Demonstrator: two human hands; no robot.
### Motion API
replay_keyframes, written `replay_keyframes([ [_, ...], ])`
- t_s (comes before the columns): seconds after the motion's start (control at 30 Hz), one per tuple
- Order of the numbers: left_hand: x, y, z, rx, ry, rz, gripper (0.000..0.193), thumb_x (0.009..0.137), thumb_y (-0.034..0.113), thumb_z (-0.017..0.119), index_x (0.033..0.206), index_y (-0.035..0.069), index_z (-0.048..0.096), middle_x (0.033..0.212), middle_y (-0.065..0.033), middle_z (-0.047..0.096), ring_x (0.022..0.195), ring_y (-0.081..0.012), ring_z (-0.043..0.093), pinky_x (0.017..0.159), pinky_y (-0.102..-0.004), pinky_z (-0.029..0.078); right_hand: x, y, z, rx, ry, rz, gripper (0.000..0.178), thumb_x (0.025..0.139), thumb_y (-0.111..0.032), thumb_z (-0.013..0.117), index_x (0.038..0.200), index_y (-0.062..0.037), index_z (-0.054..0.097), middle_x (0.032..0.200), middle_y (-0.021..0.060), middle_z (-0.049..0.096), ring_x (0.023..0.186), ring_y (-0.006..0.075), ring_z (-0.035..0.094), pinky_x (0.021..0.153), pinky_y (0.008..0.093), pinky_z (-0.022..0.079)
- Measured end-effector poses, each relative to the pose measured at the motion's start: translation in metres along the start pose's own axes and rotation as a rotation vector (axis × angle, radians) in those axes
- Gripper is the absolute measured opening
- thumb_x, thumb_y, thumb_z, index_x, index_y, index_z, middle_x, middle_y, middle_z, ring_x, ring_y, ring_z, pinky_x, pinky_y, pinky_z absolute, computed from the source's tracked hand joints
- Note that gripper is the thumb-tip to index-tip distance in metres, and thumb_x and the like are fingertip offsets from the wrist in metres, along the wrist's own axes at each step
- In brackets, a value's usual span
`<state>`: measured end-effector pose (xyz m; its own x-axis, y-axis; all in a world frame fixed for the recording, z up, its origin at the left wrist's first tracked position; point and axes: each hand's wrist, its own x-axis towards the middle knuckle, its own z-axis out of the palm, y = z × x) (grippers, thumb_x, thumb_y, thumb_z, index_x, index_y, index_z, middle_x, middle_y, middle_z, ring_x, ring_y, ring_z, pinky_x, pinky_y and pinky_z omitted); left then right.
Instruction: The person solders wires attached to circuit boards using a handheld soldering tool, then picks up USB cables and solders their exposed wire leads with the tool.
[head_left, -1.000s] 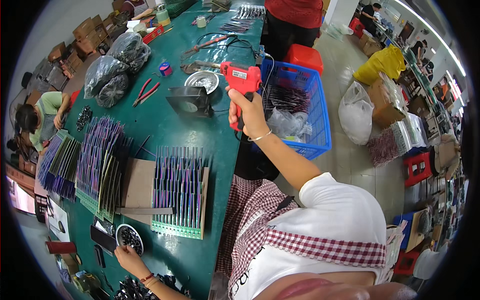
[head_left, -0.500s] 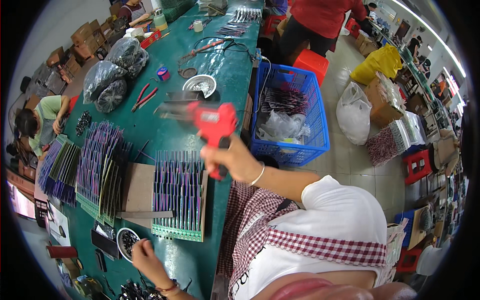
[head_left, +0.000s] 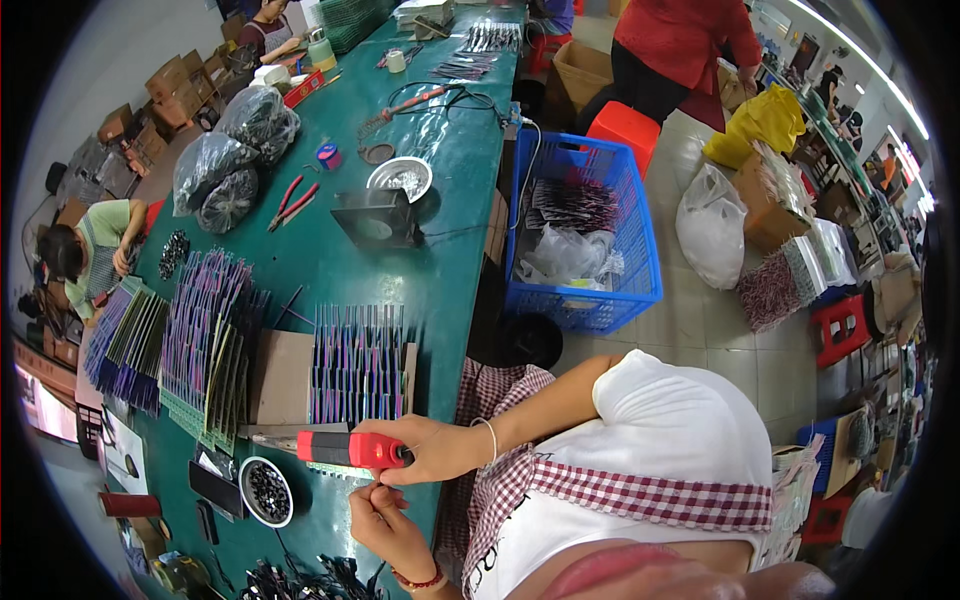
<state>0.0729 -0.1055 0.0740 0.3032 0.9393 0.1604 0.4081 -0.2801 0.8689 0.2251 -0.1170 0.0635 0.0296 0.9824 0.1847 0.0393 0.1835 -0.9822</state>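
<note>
My right hand (head_left: pixel 432 450) is wrapped round a red-and-black pistol-shaped tool (head_left: pixel 340 449), its long grey front end pointing left. The tool lies low across the near end of a rack of green boards with purple-blue strips (head_left: pixel 358 365), partly hiding it. Just below the tool, my left hand (head_left: pixel 392 528) is closed in a pinch on a tiny dark piece that I cannot make out, close to the right hand. To its left stands a white bowl of small dark parts (head_left: pixel 268 492).
More strip-covered boards (head_left: pixel 205 340) stand to the left. Farther up the green table are a black metal stand (head_left: pixel 378 220), a white bowl (head_left: pixel 400 178), red-handled pliers (head_left: pixel 293 203) and plastic bags (head_left: pixel 235 150). A blue crate (head_left: pixel 585 240) stands right of the table. Black leads (head_left: pixel 310 580) lie below.
My right hand has swung the tool down and turned it to point left over the boards. The left hand has moved right, from the parts bowl to beside the tool.
</note>
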Motion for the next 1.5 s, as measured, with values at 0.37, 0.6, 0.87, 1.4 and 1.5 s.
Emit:
replay_keyframes([
  [0.37,-0.005,0.000,-0.003,0.080,-0.109,0.033,0.011,0.087,0.004,0.051,0.079,-0.003,0.053,0.063,-0.0090,0.057,0.050,-0.0132,0.053,0.047,-0.0233,0.041,-0.008,0.002,0.000,-0.075,-0.027,0.050,0.049,0.074,-0.014,0.060,0.119,-0.0051,0.043,0.083,0.0148,0.057,0.075,0.0270,0.059,0.067,0.0347,0.045],
  [0.6,-0.007,-0.020,-0.007,0.011,-0.081,-0.020,0.011,0.085,0.002,0.053,0.075,-0.004,0.052,0.058,-0.0078,0.057,0.048,-0.0100,0.055,0.045,-0.0227,0.042,-0.012,0.006,0.005,-0.076,-0.066,0.051,0.050,0.074,-0.016,0.061,0.119,-0.0046,0.043,0.080,0.0141,0.058,0.074,0.0263,0.059,0.067,0.0339,0.044],
  [0.87,-0.014,-0.013,-0.012,-0.007,-0.190,0.104,0.011,0.086,0.010,0.056,0.083,0.000,0.059,0.066,-0.0098,0.063,0.055,-0.0157,0.060,0.053,-0.0288,0.047,-0.017,0.013,0.006,-0.174,-0.071,-0.015,0.045,0.074,-0.012,0.058,0.116,-0.0055,0.046,0.075,0.0121,0.057,0.066,0.0259,0.056,0.062,0.0347,0.043],
  [1.4,-0.035,-0.013,-0.018,-0.197,-0.292,-0.027,0.014,0.088,0.011,0.054,0.083,-0.002,0.057,0.067,-0.0065,0.059,0.056,-0.0107,0.054,0.053,-0.0258,0.045,-0.038,0.001,0.010,0.019,-0.129,-0.028,0.057,0.074,-0.013,0.059,0.128,-0.0042,0.042,0.080,0.0104,0.060,0.073,0.0183,0.057,0.068,0.0308,0.045],
  [1.5,-0.039,-0.021,-0.019,-0.242,-0.297,-0.068,0.012,0.088,0.010,0.054,0.084,-0.001,0.057,0.069,-0.0052,0.058,0.058,-0.0099,0.052,0.054,-0.0242,0.044,-0.039,-0.002,0.011,0.025,-0.144,-0.036,0.056,0.075,-0.013,0.059,0.127,-0.0032,0.041,0.077,0.0099,0.060,0.069,0.0180,0.056,0.066,0.0316,0.044],
])
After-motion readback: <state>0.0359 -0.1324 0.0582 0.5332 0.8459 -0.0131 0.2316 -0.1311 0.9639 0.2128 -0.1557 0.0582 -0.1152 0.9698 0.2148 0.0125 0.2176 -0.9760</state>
